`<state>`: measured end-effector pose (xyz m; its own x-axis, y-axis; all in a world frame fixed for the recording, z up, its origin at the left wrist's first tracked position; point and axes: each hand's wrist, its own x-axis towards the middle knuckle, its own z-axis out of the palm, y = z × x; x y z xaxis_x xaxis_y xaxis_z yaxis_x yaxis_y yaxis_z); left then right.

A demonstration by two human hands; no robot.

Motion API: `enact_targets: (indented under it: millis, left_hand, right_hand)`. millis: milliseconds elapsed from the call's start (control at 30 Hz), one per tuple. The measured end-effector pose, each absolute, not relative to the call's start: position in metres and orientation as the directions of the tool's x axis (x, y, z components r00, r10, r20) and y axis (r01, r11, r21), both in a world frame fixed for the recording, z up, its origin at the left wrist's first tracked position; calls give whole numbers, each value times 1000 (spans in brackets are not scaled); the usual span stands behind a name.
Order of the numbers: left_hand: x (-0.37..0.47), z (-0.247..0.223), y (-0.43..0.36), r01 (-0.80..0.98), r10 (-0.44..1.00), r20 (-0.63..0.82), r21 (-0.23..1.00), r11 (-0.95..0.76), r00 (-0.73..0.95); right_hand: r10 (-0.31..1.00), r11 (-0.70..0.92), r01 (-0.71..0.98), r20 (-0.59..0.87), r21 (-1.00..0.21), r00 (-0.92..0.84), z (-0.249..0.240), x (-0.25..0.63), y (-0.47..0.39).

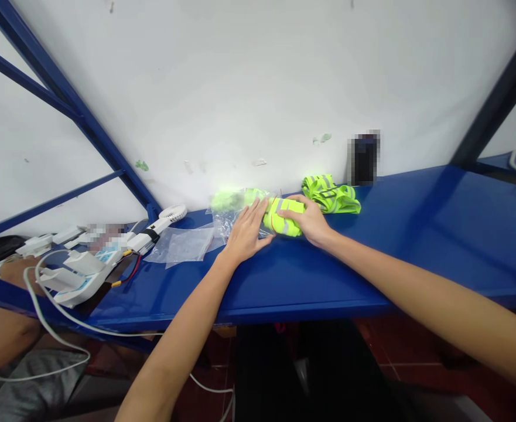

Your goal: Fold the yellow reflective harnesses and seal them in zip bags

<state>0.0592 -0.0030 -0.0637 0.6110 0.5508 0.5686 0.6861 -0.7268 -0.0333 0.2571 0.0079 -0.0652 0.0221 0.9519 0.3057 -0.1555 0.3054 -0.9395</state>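
My right hand grips the right end of a tightly rolled neon-yellow safety vest with grey reflective bands. A thin red line runs along the roll. My left hand lies at the roll's left end, fingers stretched out and thumb apart, over a clear plastic bag. More neon-yellow fabric shows in or behind that bag; which, I cannot tell. Whether the roll's left end is inside the plastic is hidden by my left hand. Behind my right hand rests a second, loosely bunched safety vest.
Flat clear plastic bags lie left of my hands on the blue table. Beyond them are a white handheld fan and a power strip with cables. A blurred dark object stands at the wall. Another person's arm is at left.
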Motion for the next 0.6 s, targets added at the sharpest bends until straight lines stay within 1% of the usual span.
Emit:
enact_targets:
  millis: [67,133,267,400,533,600]
  left_hand:
    - [58,-64,-1,688,527,595,-62,-723,607]
    - [57,-65,0,699,516,613,-86,-710,599]
    - [56,-67,-1,757,563,600,-113,-644,568]
    - [60,-70,-2,762,579,566,-142,-632,587]
    - [61,-71,-2,766,611,540,-104,-635,579]
    - [61,-70,-3,763,627,518,-80,-642,582]
  right_hand:
    - [953,293,-191,302,-937,-17,-64,256,7]
    - [955,285,-190,296,-939,-30,-64,256,7]
    - [959,282,-119,283,-952,6,-64,256,7]
    - [972,234,-63,235,-970,-7,-64,260,9]
    - [976,155,-30,158,-987,-149,-62,265,12]
    - [967,140,0,137,-990,-214,-61,267,13]
